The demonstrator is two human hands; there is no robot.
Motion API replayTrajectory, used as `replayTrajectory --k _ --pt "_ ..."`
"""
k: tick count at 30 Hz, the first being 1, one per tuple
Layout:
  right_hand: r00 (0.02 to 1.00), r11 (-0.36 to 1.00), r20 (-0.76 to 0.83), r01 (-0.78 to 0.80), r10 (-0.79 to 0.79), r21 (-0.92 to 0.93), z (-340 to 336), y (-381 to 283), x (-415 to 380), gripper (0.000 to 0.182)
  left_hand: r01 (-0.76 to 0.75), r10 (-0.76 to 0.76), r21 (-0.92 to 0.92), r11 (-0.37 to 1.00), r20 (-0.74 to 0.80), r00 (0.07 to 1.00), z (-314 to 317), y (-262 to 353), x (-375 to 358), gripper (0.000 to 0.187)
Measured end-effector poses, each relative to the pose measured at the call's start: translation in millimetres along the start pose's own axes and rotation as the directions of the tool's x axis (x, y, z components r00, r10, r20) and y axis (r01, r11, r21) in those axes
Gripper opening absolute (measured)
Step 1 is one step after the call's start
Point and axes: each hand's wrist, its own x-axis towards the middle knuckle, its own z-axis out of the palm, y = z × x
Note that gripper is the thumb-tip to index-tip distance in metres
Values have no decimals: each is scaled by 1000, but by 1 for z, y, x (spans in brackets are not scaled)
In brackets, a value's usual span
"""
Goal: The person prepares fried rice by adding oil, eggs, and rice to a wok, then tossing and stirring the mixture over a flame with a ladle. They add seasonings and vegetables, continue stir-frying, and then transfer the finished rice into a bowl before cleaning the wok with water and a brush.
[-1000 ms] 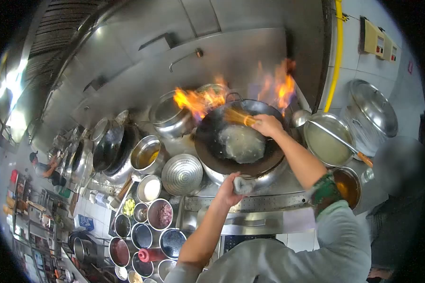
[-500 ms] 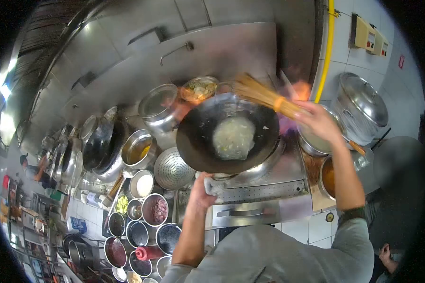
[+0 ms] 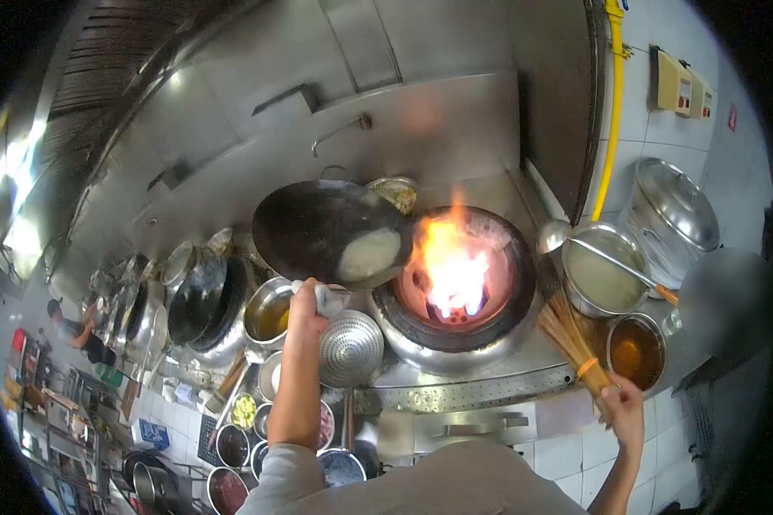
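Observation:
My left hand (image 3: pixel 306 300) grips the cloth-wrapped handle (image 3: pixel 330 299) of a black wok (image 3: pixel 318 227), which is lifted off the burner and held up to the left, tilted, with foamy liquid (image 3: pixel 369 253) in its lower side. The round burner (image 3: pixel 455 287) stands uncovered with a tall orange flame (image 3: pixel 451 266). My right hand (image 3: pixel 623 403) is low at the right, by the stove's front edge, closed on the handle of a bamboo wok brush (image 3: pixel 567 335) whose bristles point up and left.
A perforated metal strainer (image 3: pixel 352 348) sits left of the burner. A pot of pale liquid with a ladle (image 3: pixel 601 270), an oil pot (image 3: pixel 636 352) and a lidded steel pot (image 3: pixel 674 215) stand right. Several ingredient bowls (image 3: pixel 258 421) lie lower left. Another person (image 3: pixel 77 322) works far left.
The wok has been lifted off the burner and swung to the left, exposing the flame. My right hand has brought the brush out of the wok and down to the stove's right front.

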Motion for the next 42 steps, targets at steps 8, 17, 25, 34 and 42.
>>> replayTrajectory --k 8,17,25,34,42 --pt "982 994 -151 -113 113 9 37 56 -18 46 -376 444 262 889 -295 846 47 50 127 30" --pt "935 698 -332 -153 -128 -699 89 108 17 63 -158 708 848 506 -303 638 134 61 224 50" --pt "949 664 -6 216 -315 -716 87 80 32 69 -141 656 810 569 -344 672 136 52 245 52" --pt "792 399 -28 277 -610 -874 -102 11 198 53 98 -98 -168 981 9 995 55 -3 76 17" --pt "946 183 4 67 -325 -981 -165 27 300 19 308 -262 -401 863 168 950 38 -154 -117 28"
